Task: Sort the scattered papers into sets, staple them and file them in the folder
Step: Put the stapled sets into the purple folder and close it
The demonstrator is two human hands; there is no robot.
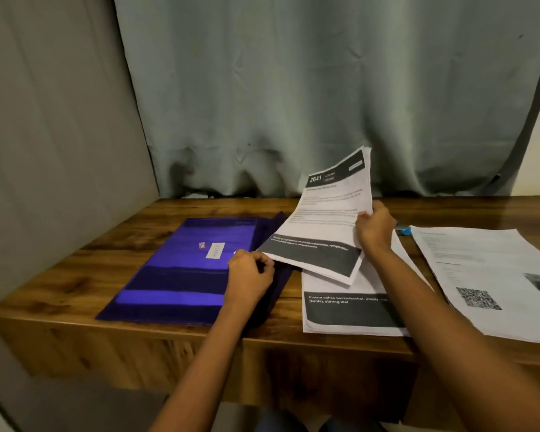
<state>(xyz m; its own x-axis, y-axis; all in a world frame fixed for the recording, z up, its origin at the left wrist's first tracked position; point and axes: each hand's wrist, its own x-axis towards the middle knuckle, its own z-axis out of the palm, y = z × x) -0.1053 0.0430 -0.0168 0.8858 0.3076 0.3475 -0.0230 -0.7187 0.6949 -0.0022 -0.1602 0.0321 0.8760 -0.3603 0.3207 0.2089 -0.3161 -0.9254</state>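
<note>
My right grip (pixel 375 227) pinches a tilted paper set (pixel 321 226) above the bench (pixel 106 244); my left grip (pixel 251 272) clutches the right edge of the purple folder (pixel 175 275).

- One purple folder (pixel 181 275), left of centre.
- Three sets of papers: lifted set (pixel 325 226) at centre, flat set (pixel 349 310) below it, third set (pixel 493 275) at the right edge.
- Two hands: left hand (pixel 250 275), right hand (pixel 376 227).
- One small blue object (pixel 402 229), partly hidden.
- One wooden table (pixel 106 254).
</note>
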